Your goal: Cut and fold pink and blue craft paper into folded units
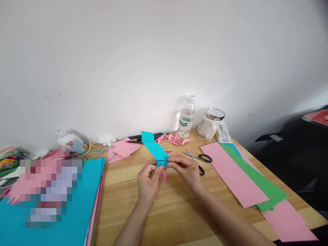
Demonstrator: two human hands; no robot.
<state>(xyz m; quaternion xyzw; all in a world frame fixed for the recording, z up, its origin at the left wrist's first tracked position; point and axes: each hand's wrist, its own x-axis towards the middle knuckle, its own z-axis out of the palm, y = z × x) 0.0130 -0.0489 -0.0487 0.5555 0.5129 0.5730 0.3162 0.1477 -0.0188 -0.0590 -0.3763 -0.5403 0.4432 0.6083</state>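
A long blue paper strip (155, 147), creased across its width, is held up above the wooden table. My left hand (149, 176) pinches its near end from the left, thumb on the folded edge. From the right, my right hand (186, 169) grips the same folded end between thumb and fingers. The strip's far end tilts up and away to the left. Under my hands lies a pink folded paper piece (163, 177), partly covered by the strip and fingers. Scissors (196, 157) with black handles lie spread just beyond my right hand, partly hidden by it.
Pink strips (235, 176) and green strips (258, 184) lie along the table's right side. A water bottle (186, 118) and a white mug (210, 123) stand by the wall near folded pink pieces (176, 139). Blue sheets (89, 191) are stacked at left.
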